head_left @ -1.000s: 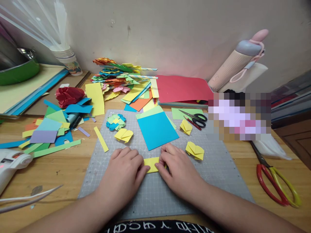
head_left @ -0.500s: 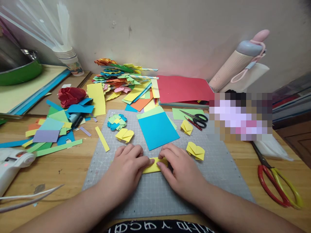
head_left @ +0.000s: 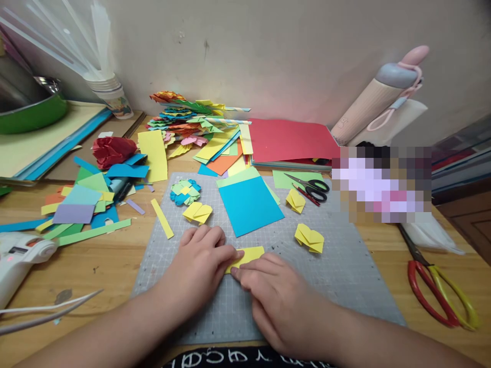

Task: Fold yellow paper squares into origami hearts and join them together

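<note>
A folded strip of yellow paper (head_left: 249, 254) lies on the grey cutting mat (head_left: 337, 286), in front of me. My left hand (head_left: 203, 263) holds down its left part, thumb on top and the other fingers curled. My right hand (head_left: 270, 286) has its fingers closed, with a fingertip pressing the strip's lower edge near the left thumb. Beyond the hands is a blue paper square (head_left: 249, 202) over light green sheets. Yellow folded hearts (head_left: 197, 212) rest on both sides of it, with a blue and green paper flower (head_left: 185, 192) at the left.
Black-handled scissors (head_left: 314, 186) lie at the mat's upper right; larger red-and-yellow-handled scissors (head_left: 433, 291) are right of it. Paper scraps (head_left: 72, 214) and a white glue gun (head_left: 23, 260) with its cord occupy the left. Paper flowers (head_left: 184, 120) and a red sheet (head_left: 291, 142) are at the back.
My right hand has moved down and left from the strip's right end to its lower edge, uncovering that end. My left hand stays in place on the paper.
</note>
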Tool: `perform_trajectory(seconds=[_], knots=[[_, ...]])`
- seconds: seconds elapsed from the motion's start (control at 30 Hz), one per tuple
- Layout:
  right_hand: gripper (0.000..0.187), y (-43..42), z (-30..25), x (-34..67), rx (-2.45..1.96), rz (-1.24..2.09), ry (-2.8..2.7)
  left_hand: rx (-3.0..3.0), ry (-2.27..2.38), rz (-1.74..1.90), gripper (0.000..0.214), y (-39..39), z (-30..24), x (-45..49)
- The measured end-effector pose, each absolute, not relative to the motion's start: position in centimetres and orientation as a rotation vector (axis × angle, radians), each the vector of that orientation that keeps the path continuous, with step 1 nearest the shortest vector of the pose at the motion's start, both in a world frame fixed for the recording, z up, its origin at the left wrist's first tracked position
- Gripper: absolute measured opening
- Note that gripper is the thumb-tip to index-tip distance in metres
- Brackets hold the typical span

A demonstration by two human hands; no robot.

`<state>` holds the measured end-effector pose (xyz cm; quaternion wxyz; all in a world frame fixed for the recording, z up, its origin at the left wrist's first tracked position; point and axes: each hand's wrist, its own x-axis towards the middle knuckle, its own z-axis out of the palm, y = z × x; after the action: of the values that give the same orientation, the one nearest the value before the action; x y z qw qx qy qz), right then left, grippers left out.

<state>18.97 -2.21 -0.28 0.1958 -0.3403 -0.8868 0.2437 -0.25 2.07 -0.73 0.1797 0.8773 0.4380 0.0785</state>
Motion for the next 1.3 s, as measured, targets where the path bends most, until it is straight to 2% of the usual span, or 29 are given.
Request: perform_trajectory(seconds=[0.27, 0.47, 0.73, 0.9, 1.0, 1.1, 1.3], knots=[[0.020, -2.3, -0.7, 18.7, -0.858, 0.583, -2.600, 2.501, 1.241, 0.206, 0.023, 2.1, -0.9, -0.4], [0.049, -2.1, -1.8, 19.1, -0.831, 0.672, -2.382, 2.465, 1.236, 0.210, 0.023, 2.3, -0.8, -0.5], [0.026, -2.3, -1.4, 18.1, -0.890, 0.646, -2.531, 2.479, 1.226, 0.203, 0.017, 2.2, -1.1, -0.7], [0.013, -2.3, -0.9, 17.8, -0.716, 0.374, -2.750, 2.489, 1.240, 0.221, 0.020, 2.3, -1.3, -0.5], [0.010, -2.6, -0.4, 18.1, -0.660, 0.180, -2.877, 2.492, 1.238, 0.230, 0.021, 2.4, -1.2, -0.5], [0.014, -2.9, -0.3, 18.7, -0.664, 0.085, -2.777, 2.498, 1.240, 0.215, 0.025, 2.3, -1.2, -0.5], [0.021, -2.9, -0.4, 19.6, -0.833, 0.315, -2.512, 2.498, 1.241, 0.208, 0.027, 2.2, -1.1, -0.5]])
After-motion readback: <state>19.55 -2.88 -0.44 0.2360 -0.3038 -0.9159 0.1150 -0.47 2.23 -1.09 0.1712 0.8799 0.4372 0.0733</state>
